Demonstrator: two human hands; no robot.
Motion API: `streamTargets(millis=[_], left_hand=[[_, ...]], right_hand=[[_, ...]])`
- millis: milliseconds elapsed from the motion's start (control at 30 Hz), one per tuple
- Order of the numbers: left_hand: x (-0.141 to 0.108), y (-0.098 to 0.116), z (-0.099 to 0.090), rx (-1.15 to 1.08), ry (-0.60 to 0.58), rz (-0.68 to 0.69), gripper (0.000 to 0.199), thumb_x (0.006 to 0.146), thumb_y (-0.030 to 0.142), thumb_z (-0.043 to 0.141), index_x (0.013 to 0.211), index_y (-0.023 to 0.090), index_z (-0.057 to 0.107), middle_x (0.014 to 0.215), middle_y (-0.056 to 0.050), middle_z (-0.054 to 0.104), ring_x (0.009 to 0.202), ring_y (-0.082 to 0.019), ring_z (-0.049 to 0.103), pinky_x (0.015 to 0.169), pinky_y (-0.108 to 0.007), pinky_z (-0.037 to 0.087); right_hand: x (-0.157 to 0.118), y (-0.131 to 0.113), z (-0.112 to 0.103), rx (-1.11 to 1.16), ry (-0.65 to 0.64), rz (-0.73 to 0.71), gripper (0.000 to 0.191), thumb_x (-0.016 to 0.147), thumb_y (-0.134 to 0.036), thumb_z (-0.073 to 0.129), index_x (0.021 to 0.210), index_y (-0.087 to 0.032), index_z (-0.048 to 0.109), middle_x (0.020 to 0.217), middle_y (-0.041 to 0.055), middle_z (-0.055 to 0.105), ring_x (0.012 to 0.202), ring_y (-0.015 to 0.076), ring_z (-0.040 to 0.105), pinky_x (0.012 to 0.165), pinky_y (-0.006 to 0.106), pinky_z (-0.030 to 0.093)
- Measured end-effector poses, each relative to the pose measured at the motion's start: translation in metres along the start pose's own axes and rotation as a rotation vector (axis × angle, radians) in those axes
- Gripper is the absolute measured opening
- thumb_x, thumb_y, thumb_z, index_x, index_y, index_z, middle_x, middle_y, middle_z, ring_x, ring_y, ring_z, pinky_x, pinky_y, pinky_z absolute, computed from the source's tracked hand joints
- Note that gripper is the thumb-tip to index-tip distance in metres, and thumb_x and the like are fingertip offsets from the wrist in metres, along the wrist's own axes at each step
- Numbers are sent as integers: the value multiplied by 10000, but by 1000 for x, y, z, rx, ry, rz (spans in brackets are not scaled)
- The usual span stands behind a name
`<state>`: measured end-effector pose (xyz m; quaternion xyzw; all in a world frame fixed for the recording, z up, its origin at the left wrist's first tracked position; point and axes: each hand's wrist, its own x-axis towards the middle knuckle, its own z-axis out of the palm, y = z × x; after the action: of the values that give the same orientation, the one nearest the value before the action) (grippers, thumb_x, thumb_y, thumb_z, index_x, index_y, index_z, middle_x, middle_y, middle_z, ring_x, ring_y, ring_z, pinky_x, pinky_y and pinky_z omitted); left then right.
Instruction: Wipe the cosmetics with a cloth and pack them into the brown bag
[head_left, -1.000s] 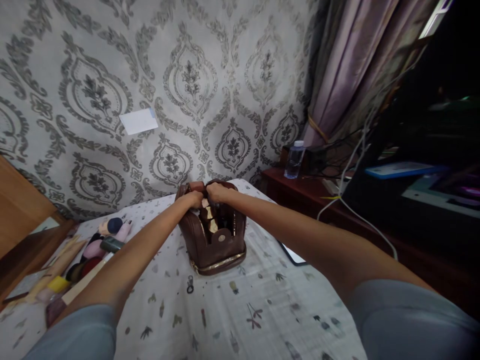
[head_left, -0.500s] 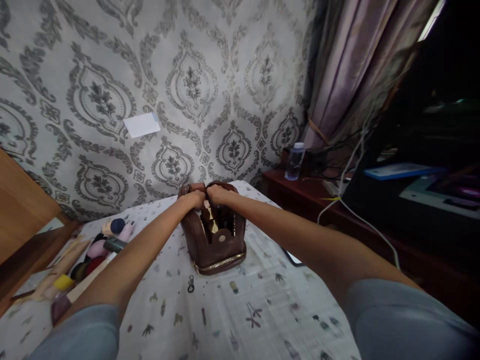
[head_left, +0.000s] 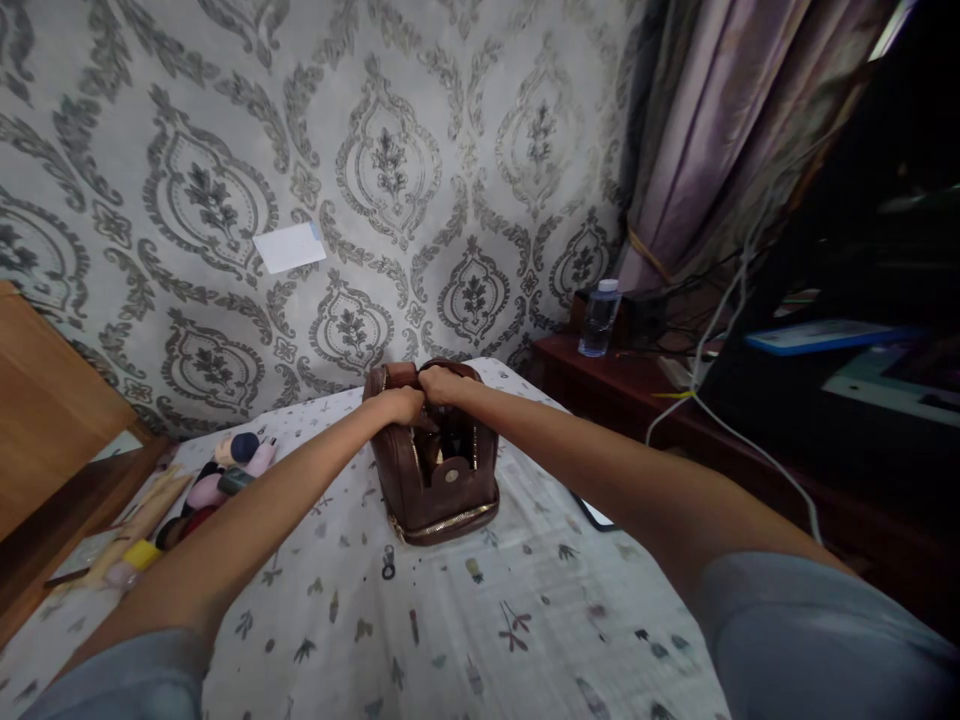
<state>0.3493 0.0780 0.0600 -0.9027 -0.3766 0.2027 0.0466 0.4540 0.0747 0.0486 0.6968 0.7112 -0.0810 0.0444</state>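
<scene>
A brown makeup bag (head_left: 442,505) with gold zips and a round snap stands unzipped on the patterned bed sheet (head_left: 442,640). My right hand (head_left: 442,386) is closed on the far edge of its opening. My left hand (head_left: 405,405) reaches over the left side of the opening, its fingertips down in the shadow inside; whether they grip anything is hidden. Below those fingers a small gold-coloured item (head_left: 437,455) shows in the bag, among dark contents I cannot make out.
Several cosmetics (head_left: 217,487) lie left of the bag, partly behind my left forearm. A phone (head_left: 595,512) lies under my right forearm. On the dark red table (head_left: 551,360) at right stand a water bottle (head_left: 600,318) and white cables (head_left: 694,390). A patterned wall (head_left: 390,200) rises behind.
My left hand has shifted right and lower into the bag's opening, and less of the gold-coloured item shows. My right hand stays on the bag's edge. The whole view has turned slightly left.
</scene>
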Motion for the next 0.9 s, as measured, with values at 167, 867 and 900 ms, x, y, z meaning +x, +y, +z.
streamTargets(millis=[167, 867, 900], left_hand=[[-1, -2, -1, -25, -1, 31, 517, 831, 530, 654, 1169, 141, 697, 1156, -132, 735, 1013, -266, 712, 787, -247, 545], [7, -10, 8, -91, 59, 142, 312, 797, 381, 702, 1024, 170, 743, 1039, -91, 773, 905, -213, 722, 713, -191, 515], [7, -10, 7, -100, 64, 150, 310, 786, 374, 715, 1017, 170, 747, 1025, -89, 776, 893, -212, 724, 705, -189, 515]], right_hand=[[3, 1, 0, -11, -14, -5, 354, 934, -333, 630, 1236, -153, 591, 1233, 104, 615, 1056, 228, 636, 874, 416, 556], [-1, 2, 1, 3, 1, 7, 355, 941, -338, 619, 1245, -158, 586, 1247, 102, 609, 1067, 231, 631, 884, 429, 552], [-1, 2, 0, 4, -2, 7, 356, 939, -337, 622, 1244, -158, 586, 1245, 102, 610, 1066, 231, 632, 883, 427, 553]])
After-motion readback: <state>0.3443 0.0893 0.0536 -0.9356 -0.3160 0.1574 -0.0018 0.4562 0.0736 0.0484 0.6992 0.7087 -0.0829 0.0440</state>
